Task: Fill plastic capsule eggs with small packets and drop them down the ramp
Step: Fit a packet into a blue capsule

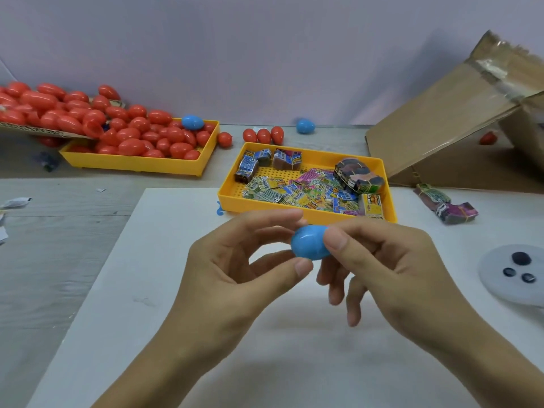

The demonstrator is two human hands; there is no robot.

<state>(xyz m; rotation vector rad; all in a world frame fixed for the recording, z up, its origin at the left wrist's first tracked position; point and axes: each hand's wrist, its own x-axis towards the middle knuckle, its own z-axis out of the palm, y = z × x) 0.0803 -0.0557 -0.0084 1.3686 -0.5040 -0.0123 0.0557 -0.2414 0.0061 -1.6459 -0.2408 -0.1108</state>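
We are pinching the blue egg (309, 242) between both hands, left hand (235, 269) and right hand (379, 260) each gripping an end just in front of the yellow packet tray (235, 198), and we judge that a steady twist-and-pull along its seam would be opening it cleanly.

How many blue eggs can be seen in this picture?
3. One blue egg is held between both hands, one lies on the red eggs in the left tray, one rests on the table by the wall. Others may be hidden.
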